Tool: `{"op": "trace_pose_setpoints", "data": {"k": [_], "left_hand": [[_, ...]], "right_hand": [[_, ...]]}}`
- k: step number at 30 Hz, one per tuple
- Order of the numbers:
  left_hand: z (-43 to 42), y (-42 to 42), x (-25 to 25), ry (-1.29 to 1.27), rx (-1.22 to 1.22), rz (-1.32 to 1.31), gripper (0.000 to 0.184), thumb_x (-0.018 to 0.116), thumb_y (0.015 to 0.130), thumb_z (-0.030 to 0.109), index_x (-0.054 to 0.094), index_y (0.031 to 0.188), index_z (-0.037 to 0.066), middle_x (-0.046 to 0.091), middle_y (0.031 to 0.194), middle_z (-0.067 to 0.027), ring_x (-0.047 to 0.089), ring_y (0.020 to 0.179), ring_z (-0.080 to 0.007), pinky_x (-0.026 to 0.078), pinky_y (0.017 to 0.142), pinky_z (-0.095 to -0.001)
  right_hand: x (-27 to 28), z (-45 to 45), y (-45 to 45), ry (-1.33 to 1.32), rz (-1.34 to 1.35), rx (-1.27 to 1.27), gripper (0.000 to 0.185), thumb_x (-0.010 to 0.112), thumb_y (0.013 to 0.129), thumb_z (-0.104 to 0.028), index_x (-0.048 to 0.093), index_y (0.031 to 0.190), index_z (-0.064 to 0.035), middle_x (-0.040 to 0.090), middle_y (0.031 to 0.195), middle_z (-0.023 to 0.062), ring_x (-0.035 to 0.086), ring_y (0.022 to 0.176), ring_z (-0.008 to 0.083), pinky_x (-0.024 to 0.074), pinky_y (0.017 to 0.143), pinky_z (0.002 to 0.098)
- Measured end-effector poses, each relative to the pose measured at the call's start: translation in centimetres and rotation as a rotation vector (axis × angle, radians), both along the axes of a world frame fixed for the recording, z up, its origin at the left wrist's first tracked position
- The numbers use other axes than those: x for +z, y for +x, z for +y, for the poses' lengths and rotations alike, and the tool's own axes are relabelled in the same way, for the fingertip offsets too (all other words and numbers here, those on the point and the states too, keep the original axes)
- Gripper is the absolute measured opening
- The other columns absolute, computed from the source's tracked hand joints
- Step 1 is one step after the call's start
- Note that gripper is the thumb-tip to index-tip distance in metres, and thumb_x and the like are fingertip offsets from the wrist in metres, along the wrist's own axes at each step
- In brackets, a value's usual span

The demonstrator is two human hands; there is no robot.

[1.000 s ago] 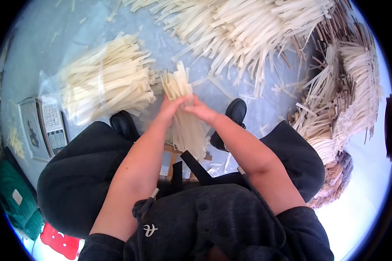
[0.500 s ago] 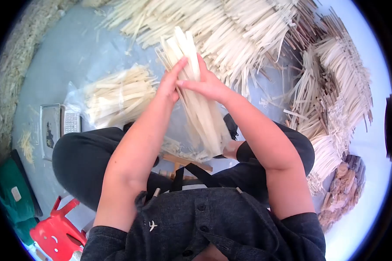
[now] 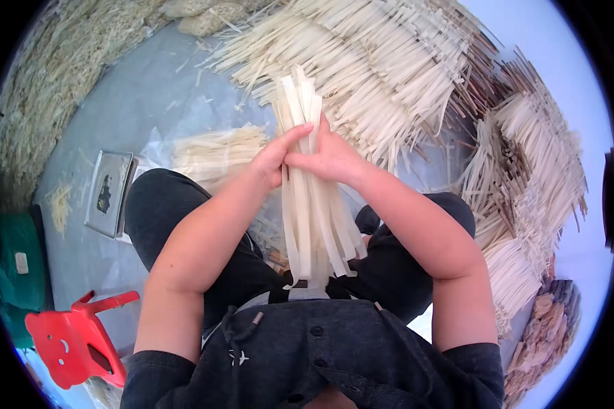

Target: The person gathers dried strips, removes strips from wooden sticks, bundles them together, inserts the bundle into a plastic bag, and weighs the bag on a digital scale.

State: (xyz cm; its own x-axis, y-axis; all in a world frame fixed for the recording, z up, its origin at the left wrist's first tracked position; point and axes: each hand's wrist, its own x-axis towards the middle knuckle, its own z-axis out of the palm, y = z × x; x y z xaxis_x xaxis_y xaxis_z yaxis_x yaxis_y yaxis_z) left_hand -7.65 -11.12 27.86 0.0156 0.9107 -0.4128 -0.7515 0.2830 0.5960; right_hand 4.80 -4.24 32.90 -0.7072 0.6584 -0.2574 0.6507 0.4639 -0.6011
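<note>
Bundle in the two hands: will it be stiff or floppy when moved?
The bundle is probably springy rather than limp: most strips run fairly straight, though a lower end curls. It may fan out, since the strips spread below the left hand and right hand and no tie shows.

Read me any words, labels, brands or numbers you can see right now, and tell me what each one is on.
No readable text anywhere.
Pale label on the green item: too small to read.
White mark on the dark shirt: too small to make out.
Dark patch on the metal tray: can't tell whether it holds lettering.
Red chair: pale face-like marks, no letters visible.
Bundle of pale strips: no writing visible.
</note>
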Motion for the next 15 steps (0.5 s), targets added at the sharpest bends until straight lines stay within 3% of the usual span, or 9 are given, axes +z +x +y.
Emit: {"op": "trace_pose_setpoints", "data": {"k": [4,6,10,12,13,15], "left_hand": [[0.8,0.4,-1.6,0.063,-0.025,-0.097,0.058,0.066,0.086,0.035,0.047,0.133,0.006,0.062,0.116,-0.0164,0.064,0.099,-0.0268,0.056,0.083,-0.0423],[1.1,0.3,-1.3,0.088,-0.063,-0.192,0.051,0.065,0.087,0.032,0.052,0.127,0.004,0.065,0.108,-0.0167,0.067,0.091,-0.0274,0.057,0.08,-0.0433],[1.5,1.6,-1.0,0.099,-0.047,-0.239,0.043,0.065,0.087,0.03,0.057,0.119,0.003,0.068,0.1,-0.0159,0.068,0.085,-0.0276,0.058,0.077,-0.0431],[1.4,2.7,-0.9,0.067,-0.148,-0.321,0.038,0.066,0.087,0.029,0.06,0.113,0.002,0.069,0.096,-0.0153,0.069,0.085,-0.0273,0.058,0.077,-0.043],[1.5,3.2,-0.8,0.065,-0.156,-0.323,0.038,0.066,0.087,0.029,0.06,0.113,0.002,0.069,0.096,-0.0153,0.069,0.085,-0.0273,0.058,0.077,-0.043],[1.7,4.4,-0.7,0.084,-0.248,-0.353,0.042,0.066,0.087,0.028,0.057,0.118,0.003,0.067,0.104,-0.0141,0.066,0.092,-0.0259,0.055,0.083,-0.0421]], "right_hand": [[3.5,0.2,1.2,0.077,-0.074,0.053,0.113,0.073,0.069,-0.056,0.017,0.146,0.0054,0.058,0.118,0.0279,0.061,0.107,0.0345,0.0496,0.091,0.0354],[7.2,0.6,2.0,-0.236,-0.153,0.035,0.097,0.071,0.073,-0.058,0.035,0.141,0.0006,0.064,0.107,0.0215,0.064,0.1,0.0277,0.0508,0.087,0.0349],[7.1,6.1,3.5,-0.259,-0.152,-0.147,0.081,0.067,0.079,-0.057,0.045,0.136,-0.0037,0.067,0.099,0.0148,0.064,0.096,0.0228,0.0503,0.087,0.0349],[4.4,9.3,4.2,0.234,0.277,-0.192,0.082,0.062,0.08,-0.061,0.049,0.133,-0.0003,0.065,0.111,0.0187,0.064,0.1,0.0296,0.0493,0.091,0.0378],[3.3,10.2,4.0,0.235,0.275,-0.201,0.082,0.062,0.08,-0.061,0.049,0.133,-0.0003,0.065,0.111,0.0187,0.064,0.1,0.0296,0.0493,0.091,0.0378],[2.0,10.7,2.7,0.47,0.599,-0.203,0.075,0.062,0.082,-0.059,0.053,0.13,-0.0023,0.066,0.109,0.0187,0.065,0.096,0.0291,0.0476,0.092,0.0376]]}}
